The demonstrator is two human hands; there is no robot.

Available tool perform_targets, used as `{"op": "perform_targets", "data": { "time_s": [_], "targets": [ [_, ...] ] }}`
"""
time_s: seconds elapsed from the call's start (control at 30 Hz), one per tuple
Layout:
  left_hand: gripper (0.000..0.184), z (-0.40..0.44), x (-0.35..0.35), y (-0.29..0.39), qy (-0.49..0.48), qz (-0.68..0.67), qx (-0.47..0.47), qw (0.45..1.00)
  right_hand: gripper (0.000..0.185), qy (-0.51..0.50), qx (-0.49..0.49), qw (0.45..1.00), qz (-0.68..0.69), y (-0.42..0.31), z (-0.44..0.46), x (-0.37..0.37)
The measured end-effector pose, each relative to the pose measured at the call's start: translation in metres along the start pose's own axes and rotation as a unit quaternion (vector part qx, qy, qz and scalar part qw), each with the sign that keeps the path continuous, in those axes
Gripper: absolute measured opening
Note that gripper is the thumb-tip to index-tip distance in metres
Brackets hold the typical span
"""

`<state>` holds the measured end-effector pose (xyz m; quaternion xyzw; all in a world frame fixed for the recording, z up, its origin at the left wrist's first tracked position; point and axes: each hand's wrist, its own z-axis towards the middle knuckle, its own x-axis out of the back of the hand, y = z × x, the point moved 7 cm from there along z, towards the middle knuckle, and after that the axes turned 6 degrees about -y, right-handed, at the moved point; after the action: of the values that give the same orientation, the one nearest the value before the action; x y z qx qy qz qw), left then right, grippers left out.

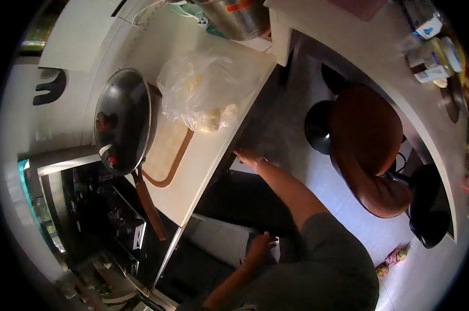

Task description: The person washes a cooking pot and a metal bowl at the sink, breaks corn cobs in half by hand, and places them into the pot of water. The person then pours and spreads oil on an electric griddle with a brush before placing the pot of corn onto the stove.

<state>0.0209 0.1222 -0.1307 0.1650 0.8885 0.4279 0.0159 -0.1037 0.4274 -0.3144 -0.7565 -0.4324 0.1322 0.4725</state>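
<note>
My right hand point(249, 157) reaches to the counter's front edge, its fingers bent at the top of the dark cabinet opening point(244, 199). What those fingers grip is hard to see. Lower down, my left hand point(261, 249) is closed beside a blue-and-white item point(251, 242), partly hidden by the fingers; I cannot tell what it is. A pale grey surface point(213, 236) lies inside the opening near this hand. Above on the counter point(193, 179) rests a clear plastic bag point(203, 85) with a pale lump point(209, 122) in it.
A wok point(123, 122) with a wooden handle point(149, 210) leans over a wood-rimmed board point(164, 160), near the stove point(97, 207). A metal pot point(239, 18) stands at the back. On the right are a brown chair point(369, 135), jars point(434, 62) and a colourful wrapper point(392, 259) on the floor.
</note>
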Motion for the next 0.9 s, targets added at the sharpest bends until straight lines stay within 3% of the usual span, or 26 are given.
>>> {"op": "perform_targets", "data": {
  "time_s": [0.03, 0.07, 0.2, 0.27, 0.3, 0.4, 0.47, 0.5, 0.57, 0.6, 0.67, 0.8, 0.87, 0.9],
  "targets": [
    [0.047, -0.052, -0.001, -0.021, 0.002, -0.132, 0.007, 0.991, 0.046, 0.061, 0.003, 0.995, 0.079, -0.011, -0.014, -0.053],
    [0.049, -0.12, 0.035, -0.002, 0.11, -0.076, -0.036, 0.99, 0.046, 0.056, 0.007, 0.987, 0.148, -0.053, -0.014, -0.11],
    [0.051, -0.117, 0.025, -0.022, 0.069, 0.004, 0.058, 0.996, 0.048, 0.043, 0.004, 0.982, 0.185, -0.095, 0.027, -0.137],
    [0.044, -0.124, 0.008, -0.06, 0.14, -0.224, 0.038, 0.964, 0.049, 0.043, -0.009, 0.983, 0.178, -0.101, 0.044, -0.144],
    [0.044, -0.122, -0.001, -0.075, 0.142, -0.232, 0.041, 0.962, 0.05, 0.046, -0.019, 0.984, 0.171, -0.099, 0.048, -0.141],
    [0.036, -0.127, -0.008, -0.087, 0.129, -0.163, 0.062, 0.976, 0.051, 0.067, -0.05, 0.985, 0.149, -0.081, 0.05, -0.135],
    [0.036, -0.124, 0.017, -0.039, 0.098, 0.178, -0.039, 0.978, 0.052, 0.09, -0.074, 0.984, 0.138, -0.067, 0.049, -0.119],
    [0.036, -0.12, 0.024, -0.029, 0.106, 0.182, -0.041, 0.977, 0.053, 0.103, -0.084, 0.982, 0.137, -0.06, 0.051, -0.11],
    [0.031, -0.114, 0.019, -0.041, 0.014, -0.128, 0.119, 0.985, 0.054, 0.113, -0.102, 0.979, 0.139, -0.046, 0.059, -0.096],
    [0.031, -0.111, 0.027, -0.031, 0.019, -0.129, 0.119, 0.984, 0.054, 0.119, -0.114, 0.976, 0.144, -0.035, 0.066, -0.088],
    [0.028, -0.113, 0.036, -0.029, 0.031, -0.257, 0.206, 0.944, 0.055, 0.109, -0.125, 0.972, 0.166, -0.028, 0.079, -0.08],
    [0.029, -0.121, 0.03, -0.034, 0.051, -0.339, 0.228, 0.911, 0.057, 0.088, -0.132, 0.966, 0.203, -0.02, 0.088, -0.092],
    [0.031, -0.122, 0.026, -0.034, 0.044, -0.211, 0.117, 0.969, 0.058, 0.082, -0.13, 0.966, 0.208, -0.021, 0.087, -0.103],
    [0.031, -0.125, 0.024, -0.035, 0.041, -0.213, 0.119, 0.969, 0.059, 0.079, -0.131, 0.966, 0.207, -0.022, 0.084, -0.108]
  ]
}}
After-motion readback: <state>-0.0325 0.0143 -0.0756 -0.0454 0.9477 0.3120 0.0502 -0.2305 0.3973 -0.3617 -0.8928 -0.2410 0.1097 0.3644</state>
